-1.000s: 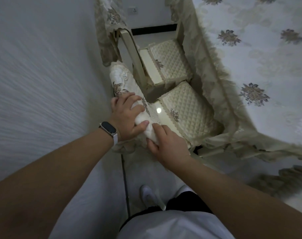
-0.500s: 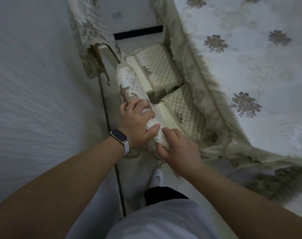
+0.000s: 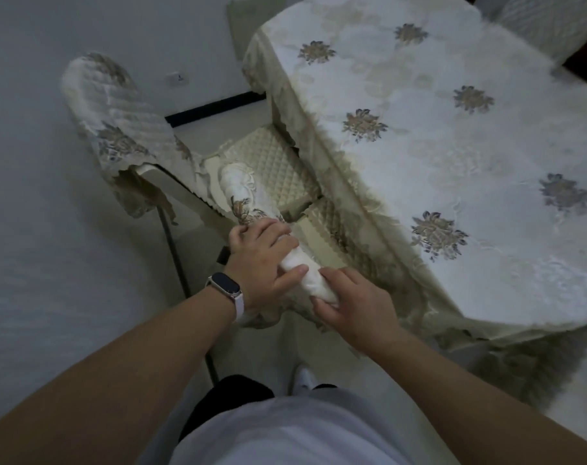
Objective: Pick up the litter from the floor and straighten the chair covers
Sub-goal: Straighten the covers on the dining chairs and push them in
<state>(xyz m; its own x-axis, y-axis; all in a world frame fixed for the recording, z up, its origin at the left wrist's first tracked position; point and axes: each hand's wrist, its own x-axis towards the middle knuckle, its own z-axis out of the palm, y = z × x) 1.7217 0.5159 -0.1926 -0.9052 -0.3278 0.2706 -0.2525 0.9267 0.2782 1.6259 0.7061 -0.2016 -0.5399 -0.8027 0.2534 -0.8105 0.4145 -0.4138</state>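
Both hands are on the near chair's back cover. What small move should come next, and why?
Probably slide the left hand and right hand apart along the near chair cover, tugging it down: it looks bunched at their grip. The far chair cover hangs askew but can wait.

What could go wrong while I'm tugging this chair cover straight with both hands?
1. Your left hand and right hand both grip one end of the near chair cover; pulling only there may skew it further.
2. The tablecloth fringe hangs right beside that chair, so a hard tug might snag it.
3. The far chair cover hangs crooked with the frame showing; a bump could slide it off.
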